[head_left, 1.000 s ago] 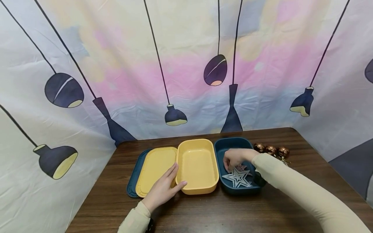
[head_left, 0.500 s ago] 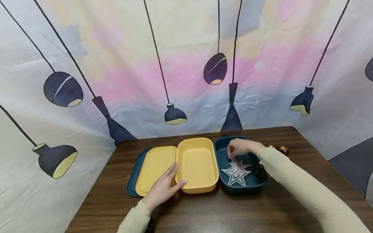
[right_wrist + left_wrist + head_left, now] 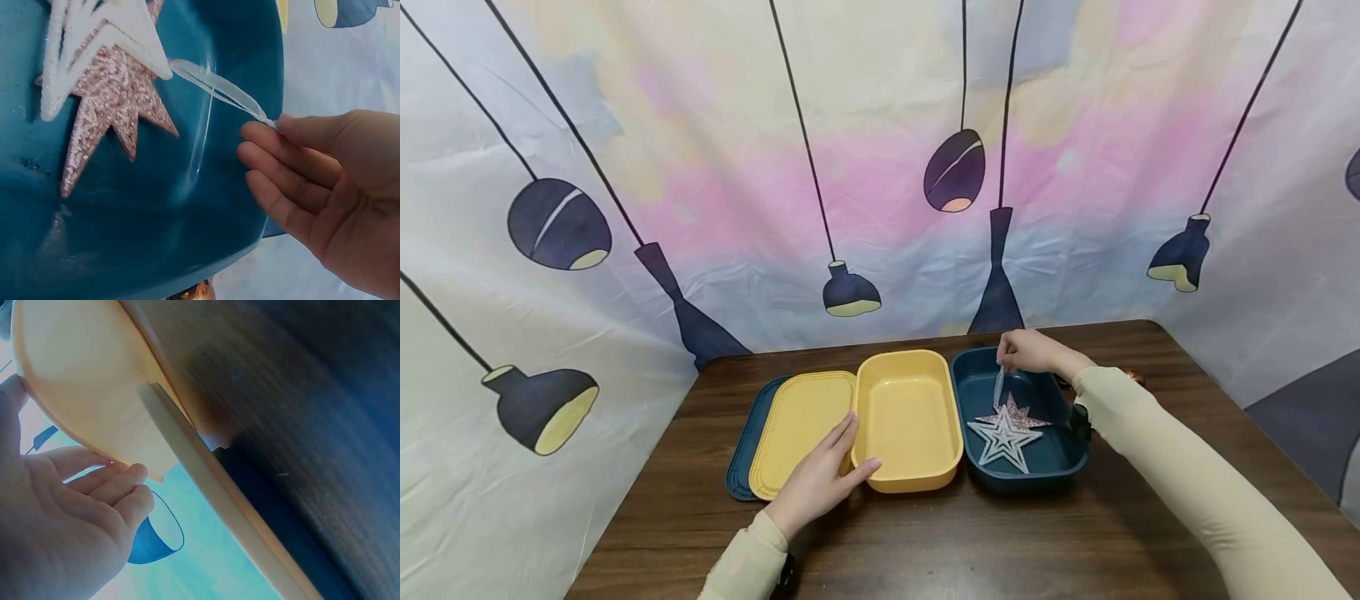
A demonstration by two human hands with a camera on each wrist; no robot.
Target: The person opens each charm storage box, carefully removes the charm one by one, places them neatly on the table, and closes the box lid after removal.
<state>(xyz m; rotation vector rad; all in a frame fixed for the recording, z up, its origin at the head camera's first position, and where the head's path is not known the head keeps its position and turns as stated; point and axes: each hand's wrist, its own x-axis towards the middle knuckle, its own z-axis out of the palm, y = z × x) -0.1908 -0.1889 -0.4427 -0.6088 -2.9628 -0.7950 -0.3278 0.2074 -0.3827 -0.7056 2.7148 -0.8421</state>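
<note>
My right hand pinches the thin ribbon loop of a white star ornament between thumb and forefinger, above the far side of a dark blue box. The ribbon is drawn up taut, and the white star overlaps a pink glittery star inside that box. Beside it stands a yellow box with nothing inside. My left hand rests at its near left corner, fingers extended along the left rim and thumb over the near edge.
A yellow lid lies on a dark blue lid left of the boxes. Copper baubles are mostly hidden behind the right sleeve, one bauble peeking out. A printed cloth hangs behind the brown table.
My right hand has risen from among the stars toward the box's far rim, pulling the white star's ribbon upright. The sleeve now covers most of the baubles. My left hand stays put.
</note>
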